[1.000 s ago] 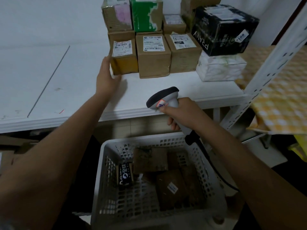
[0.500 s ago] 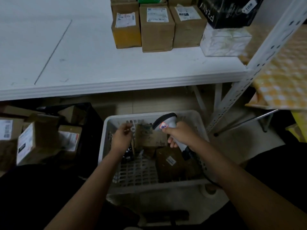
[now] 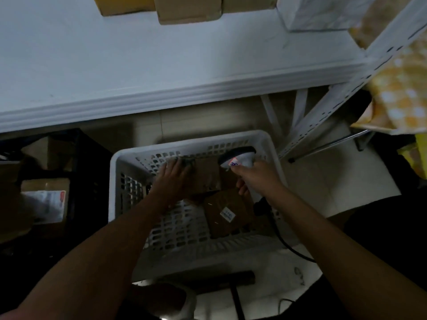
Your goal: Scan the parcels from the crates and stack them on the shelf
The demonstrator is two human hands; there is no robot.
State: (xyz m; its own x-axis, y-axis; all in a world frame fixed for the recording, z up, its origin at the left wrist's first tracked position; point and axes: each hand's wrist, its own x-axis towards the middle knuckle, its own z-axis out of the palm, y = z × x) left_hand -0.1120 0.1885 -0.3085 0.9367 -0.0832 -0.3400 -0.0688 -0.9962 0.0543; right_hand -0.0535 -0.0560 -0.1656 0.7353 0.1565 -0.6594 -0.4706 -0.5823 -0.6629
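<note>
**Head view: reaching into crate for next parcel**

Head view, near to far: both forearms reach down into white perforated plastic crate. Right hand grips grey handheld scanner, fingers wrapped round handle. Left hand lies flat w/ straight fingers on brown cardboard parcel at crate's far wall; nothing gripped yet. 2nd brown labelled parcel sits nearer, just right. Step looks like pick-up: next needs fingers curling round parcel, lift, scan. Beyond: white shelf w/ stacked boxes.

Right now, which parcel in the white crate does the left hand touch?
The far brown parcel by the white crate's back wall. The left hand lies on it; the nearer parcel with the small white label lies untouched.
</note>
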